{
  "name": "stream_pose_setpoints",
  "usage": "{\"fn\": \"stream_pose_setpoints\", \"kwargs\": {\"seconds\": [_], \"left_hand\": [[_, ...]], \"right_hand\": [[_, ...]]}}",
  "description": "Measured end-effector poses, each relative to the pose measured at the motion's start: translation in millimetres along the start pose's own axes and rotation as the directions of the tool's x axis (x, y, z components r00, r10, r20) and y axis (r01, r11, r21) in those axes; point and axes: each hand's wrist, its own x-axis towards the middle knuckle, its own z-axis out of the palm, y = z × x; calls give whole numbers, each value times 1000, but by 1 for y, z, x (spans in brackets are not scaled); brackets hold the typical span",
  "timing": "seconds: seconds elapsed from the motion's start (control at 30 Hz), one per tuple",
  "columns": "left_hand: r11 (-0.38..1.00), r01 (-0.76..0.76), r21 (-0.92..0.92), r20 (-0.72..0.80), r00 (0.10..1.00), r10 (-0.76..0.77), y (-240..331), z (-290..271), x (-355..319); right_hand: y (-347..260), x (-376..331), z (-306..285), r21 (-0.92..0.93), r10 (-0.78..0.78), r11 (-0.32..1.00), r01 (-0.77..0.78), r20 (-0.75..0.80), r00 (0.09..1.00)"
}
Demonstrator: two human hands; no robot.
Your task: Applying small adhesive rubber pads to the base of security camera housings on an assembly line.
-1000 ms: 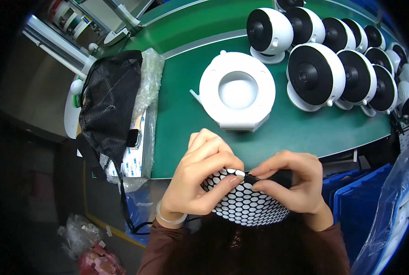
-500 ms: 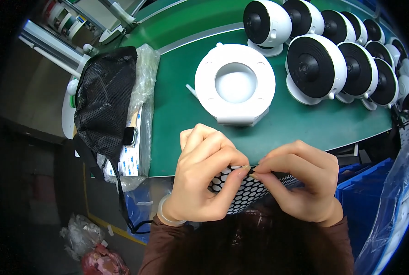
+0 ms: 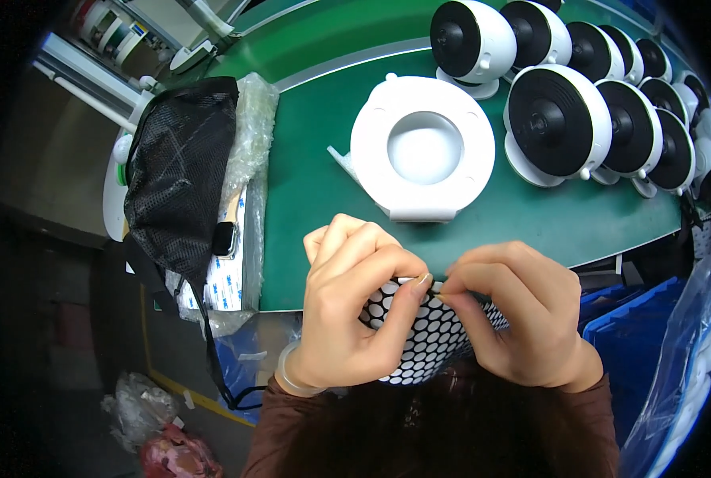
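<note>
Sheet point(image 3: 431, 338) black; white-dotted; bent

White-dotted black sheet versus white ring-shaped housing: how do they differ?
The sheet is held by the left hand and right hand; the housing rests on the green tabletop. The sheet is dotted; the housing, plain white. The sheet looks thin; the housing, thick with a round opening. Both show white.

Dotted sheet point(image 3: 431, 338), one: black, with close rows of white round spots; curved, upper edge pinched, sides partly hidden; held on the wearer's side of the white ring-shaped housing point(image 3: 477, 151), apart from it.
</note>
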Motion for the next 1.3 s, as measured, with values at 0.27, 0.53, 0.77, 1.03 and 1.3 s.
{"fn": "stream_pose_setpoints", "kwargs": {"seconds": [0.27, 0.53, 0.77, 1.03, 1.3], "left_hand": [[991, 13, -136, -154, 988, -34, -33, 21, 2], [997, -51, -60, -191, 981, 38, -36, 26, 5], [995, -78, -61, -210, 976, 64, -36, 28, 6], [999, -23, -37, -163, 986, 16, -33, 19, 0], [993, -33, -117, -268, 963, 0, -32, 4, -20]], "right_hand": [[10, 33, 11, 41, 87, 996, -82, -154, 984], [14, 49, 32, -31, 138, 989, -145, -163, 977], [11, 50, 34, -71, 153, 984, -166, -155, 976], [3, 56, 29, -36, 226, 972, -234, -159, 961], [10, 8, 3, 209, 232, 929, -304, 310, 922]]}}
